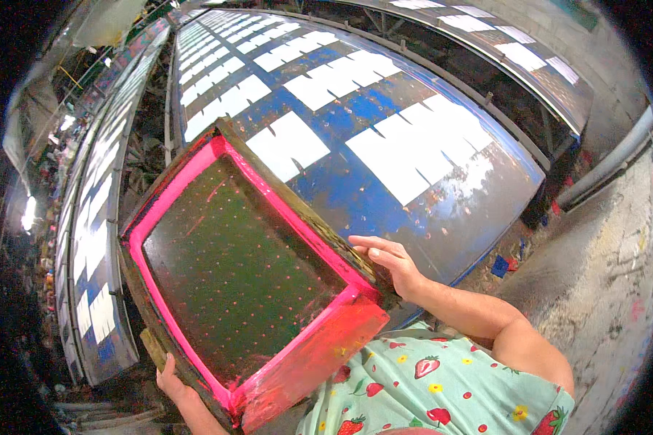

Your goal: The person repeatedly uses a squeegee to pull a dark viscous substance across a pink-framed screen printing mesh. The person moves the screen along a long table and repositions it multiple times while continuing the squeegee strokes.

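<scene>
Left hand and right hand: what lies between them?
In the head view, the pink-bordered frame with its dark, pink-speckled panel lies between the left hand and the right hand.

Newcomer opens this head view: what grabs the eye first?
Most likely the dark screen with a hot-pink border, tilted left of centre, with the left hand at its lower-left edge and the right hand at its right. Next, the rows of notched white pieces on the blue-stained long table beyond, then the strawberry-print garment at the bottom.
</scene>
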A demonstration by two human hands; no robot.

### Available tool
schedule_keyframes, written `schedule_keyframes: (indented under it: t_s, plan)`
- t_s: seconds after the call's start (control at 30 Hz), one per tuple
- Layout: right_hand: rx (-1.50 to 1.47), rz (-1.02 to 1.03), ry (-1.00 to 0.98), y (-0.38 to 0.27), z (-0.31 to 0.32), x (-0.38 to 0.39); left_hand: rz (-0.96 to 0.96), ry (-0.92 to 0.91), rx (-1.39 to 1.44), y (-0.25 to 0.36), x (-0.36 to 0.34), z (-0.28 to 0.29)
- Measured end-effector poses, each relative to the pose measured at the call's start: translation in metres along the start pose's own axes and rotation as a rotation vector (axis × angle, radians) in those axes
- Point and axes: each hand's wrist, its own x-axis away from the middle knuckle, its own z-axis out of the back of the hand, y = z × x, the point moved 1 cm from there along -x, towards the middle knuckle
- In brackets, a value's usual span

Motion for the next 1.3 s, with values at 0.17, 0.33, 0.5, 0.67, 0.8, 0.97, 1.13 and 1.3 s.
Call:
schedule_keyframes:
  t_s: [0.17, 0.33, 0.5, 0.67, 0.8, 0.97, 1.13, 1.3]
  plan:
    - [-0.077, -0.013, -0.022, -0.020, 0.043, -0.004, -0.051, 0.124, -0.148, 0.022, 0.039, -0.039]
    - [-0.007, -0.001, 0.006, -0.038, 0.066, -0.009, -0.039, 0.049, -0.097, 0.019, 0.044, -0.075]
    - [0.135, 0.062, 0.082, -0.062, 0.090, -0.011, 0.050, -0.052, 0.014, -0.021, 0.037, -0.132]
    - [0.186, 0.051, 0.202, -0.081, 0.135, -0.007, 0.079, -0.122, 0.048, -0.050, 0.044, -0.197]
    - [0.101, 0.040, 0.226, -0.097, 0.188, 0.007, 0.071, -0.194, 0.023, -0.041, 0.068, -0.248]
    - [0.013, 0.092, 0.220, -0.125, 0.280, 0.021, 0.001, -0.198, -0.036, -0.035, 0.132, -0.324]
    - [-0.017, 0.109, 0.216, -0.185, 0.394, 0.046, -0.018, -0.160, -0.017, -0.027, 0.242, -0.398]
    - [-0.073, 0.143, 0.193, -0.260, 0.484, 0.077, -0.075, -0.166, -0.051, -0.003, 0.340, -0.475]
